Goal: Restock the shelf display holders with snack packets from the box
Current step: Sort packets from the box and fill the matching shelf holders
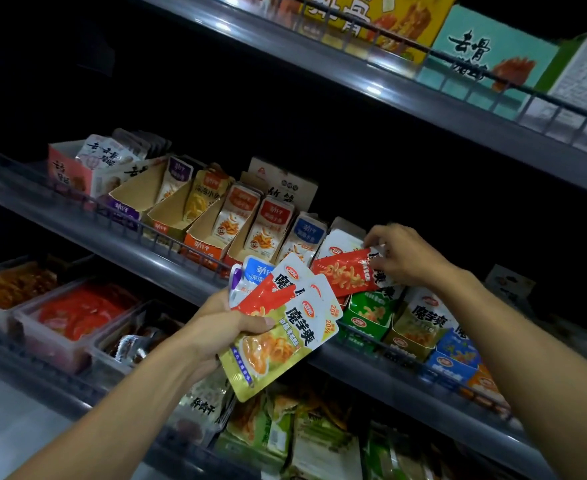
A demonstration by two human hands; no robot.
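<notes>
My left hand (231,325) grips a fanned bunch of snack packets (285,327) in front of the middle shelf: a yellow one on top, red-and-white ones under it, a blue-and-white one behind. My right hand (401,256) pinches a red-and-white packet (345,273) lying sideways at the mouth of a cardboard display holder (340,233) on the middle shelf. A row of cardboard display holders (209,237) runs along that shelf, each with upright packets. No supply box is in view.
A wire rail (167,235) fronts the middle shelf. Green, yellow and blue holders (420,327) stand below my right hand. Clear bins (60,327) of red snacks sit on the lower shelf at left. Large boxes (492,53) fill the top shelf. Loose packets (305,441) lie at the bottom.
</notes>
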